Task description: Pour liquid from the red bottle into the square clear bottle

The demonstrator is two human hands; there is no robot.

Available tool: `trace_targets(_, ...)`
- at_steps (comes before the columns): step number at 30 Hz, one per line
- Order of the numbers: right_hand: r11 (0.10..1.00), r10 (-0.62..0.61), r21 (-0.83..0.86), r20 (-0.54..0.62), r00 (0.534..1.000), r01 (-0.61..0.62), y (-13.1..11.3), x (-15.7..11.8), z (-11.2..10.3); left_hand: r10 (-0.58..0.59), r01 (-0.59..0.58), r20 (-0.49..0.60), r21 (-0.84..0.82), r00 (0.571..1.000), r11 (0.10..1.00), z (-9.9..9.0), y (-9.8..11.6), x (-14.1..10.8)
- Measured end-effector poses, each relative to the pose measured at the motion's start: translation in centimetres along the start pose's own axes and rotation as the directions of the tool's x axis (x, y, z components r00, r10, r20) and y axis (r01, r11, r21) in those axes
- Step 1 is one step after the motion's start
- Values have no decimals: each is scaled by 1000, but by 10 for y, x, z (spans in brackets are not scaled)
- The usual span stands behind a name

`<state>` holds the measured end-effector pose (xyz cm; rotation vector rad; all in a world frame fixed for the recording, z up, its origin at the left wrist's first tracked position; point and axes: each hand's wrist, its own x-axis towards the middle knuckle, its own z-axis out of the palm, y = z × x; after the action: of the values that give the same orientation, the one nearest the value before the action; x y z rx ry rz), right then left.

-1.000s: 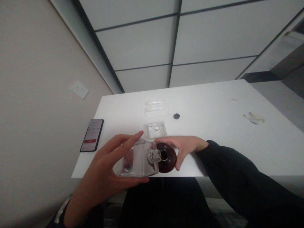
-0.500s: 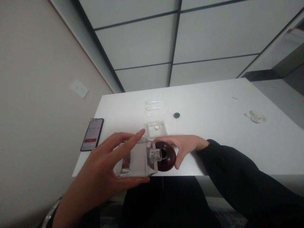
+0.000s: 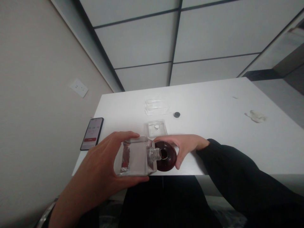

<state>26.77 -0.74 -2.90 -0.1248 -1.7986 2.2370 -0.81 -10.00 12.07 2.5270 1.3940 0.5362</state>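
My left hand point(image 3: 106, 161) is wrapped round a clear square bottle point(image 3: 137, 156), tipped on its side with its threaded neck pointing right. A little reddish-brown colour shows near the bottle's base end. The neck's mouth sits at the opening of a dark red round bottle point(image 3: 168, 163); whether the two touch I cannot tell. My right hand point(image 3: 184, 145) holds that round bottle from behind and the right, with the thumb on its near right side. Just beyond the bottles lies a clear square glass piece point(image 3: 157, 128) with a round hole.
A small dark cap point(image 3: 177, 115) and a clear plastic tray point(image 3: 156, 107) lie farther back on the white table point(image 3: 213, 107). A phone point(image 3: 92, 133) rests at the left edge. Toward the right lies a crumpled whitish scrap point(image 3: 256, 116). A wall point(image 3: 35, 95) borders the left side.
My left index finger has come down from its raised position onto the clear bottle's upper side. The bottles and my right hand have hardly moved.
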Motion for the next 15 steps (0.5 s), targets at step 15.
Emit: trace_targets(15,997,16,-72,-8,1000,-17,3,0,-2,15,-15,-1,13,1000,1000,-1,4,3)
